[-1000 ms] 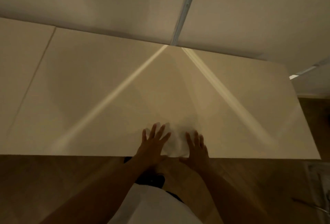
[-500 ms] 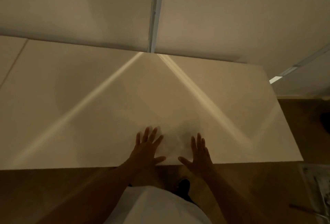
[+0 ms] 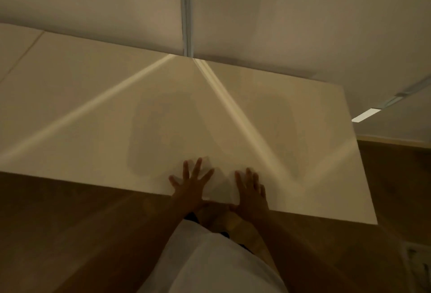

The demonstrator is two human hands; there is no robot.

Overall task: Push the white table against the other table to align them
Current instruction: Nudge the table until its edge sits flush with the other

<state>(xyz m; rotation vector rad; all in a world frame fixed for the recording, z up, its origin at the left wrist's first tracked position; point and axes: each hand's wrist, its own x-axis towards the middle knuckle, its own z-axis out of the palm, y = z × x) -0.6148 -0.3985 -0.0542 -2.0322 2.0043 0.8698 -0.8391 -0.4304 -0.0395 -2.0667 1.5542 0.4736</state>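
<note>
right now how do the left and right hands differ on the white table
The left hand has its fingers fanned wide apart; the right hand keeps its fingers close together. The left hand's fingertips reach slightly farther onto the white table than the right hand's. Both lie flat, fingers straight, at the table's near edge.

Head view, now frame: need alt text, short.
Two bare hands, left hand and right hand, press flat with spread fingers on the near edge of a white table. Its left side meets another table along a thin seam; wood floor lies below.
</note>
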